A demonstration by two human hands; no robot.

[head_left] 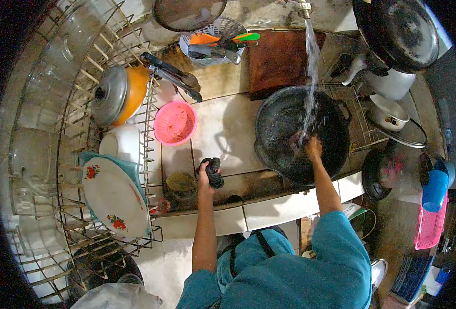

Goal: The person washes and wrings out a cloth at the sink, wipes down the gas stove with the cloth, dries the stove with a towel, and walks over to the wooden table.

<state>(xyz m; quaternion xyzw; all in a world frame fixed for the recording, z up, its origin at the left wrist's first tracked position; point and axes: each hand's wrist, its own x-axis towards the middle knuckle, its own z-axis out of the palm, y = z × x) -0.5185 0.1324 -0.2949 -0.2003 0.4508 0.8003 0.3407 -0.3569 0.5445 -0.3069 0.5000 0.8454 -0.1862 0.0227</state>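
A large black wok [279, 116] sits on the tiled counter, tilted slightly, with a stream of water [311, 56] falling into it from the tap [304, 9]. Inside the wok is my right hand [314, 148], fingers closed and pressed low near the splash; a dark reddish lump shows at the fingertips, too blurred to name. My left hand [205, 176] is closed around a crumpled black cloth [215, 174], held above the counter left of the wok. Just left of that hand stands a small round container [181, 184] with something yellowish-green in it.
A pink basket [175, 123] stands beside the wire dish rack [153, 103], which holds an orange lidded pot [135, 92] and a flowered plate [114, 195]. Behind are a utensil basket [207, 51] and a brown board [277, 56]. Pans [405, 33] crowd the right.
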